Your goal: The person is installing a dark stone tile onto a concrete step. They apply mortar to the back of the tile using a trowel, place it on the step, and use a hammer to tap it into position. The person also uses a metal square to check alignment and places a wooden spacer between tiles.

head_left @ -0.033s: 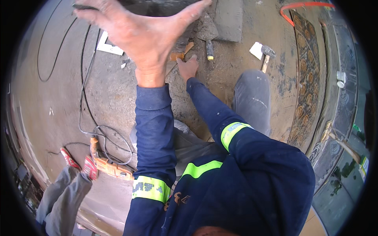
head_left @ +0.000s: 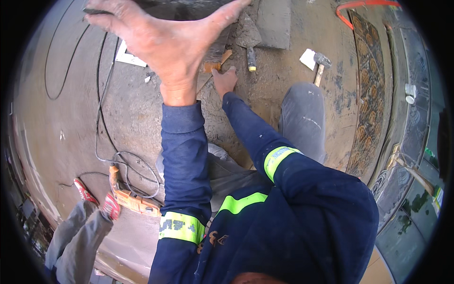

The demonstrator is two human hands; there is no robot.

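Note:
My left hand is raised at the top centre, thumb and fingers spread wide, with a dark sliver at two fingertips that I cannot make out. My right hand reaches down beyond it, fingers apart, the fingertips at an orange-brown wooden piece on the dirty, mortar-smeared surface. A trowel with a dark, yellow-tipped handle lies to the right of it, beside a grey board. A hammer and a white piece lie by my knee. A white square object is partly behind my left hand.
An orange power tool lies at lower left among looped cables, beside another person's legs and red shoes. At right are a patterned strip, an orange hose, a white cylinder and a long-handled tool.
My left hand has shifted slightly to the left. The other person's feet and legs have moved slightly. My right hand stays by the wooden piece.

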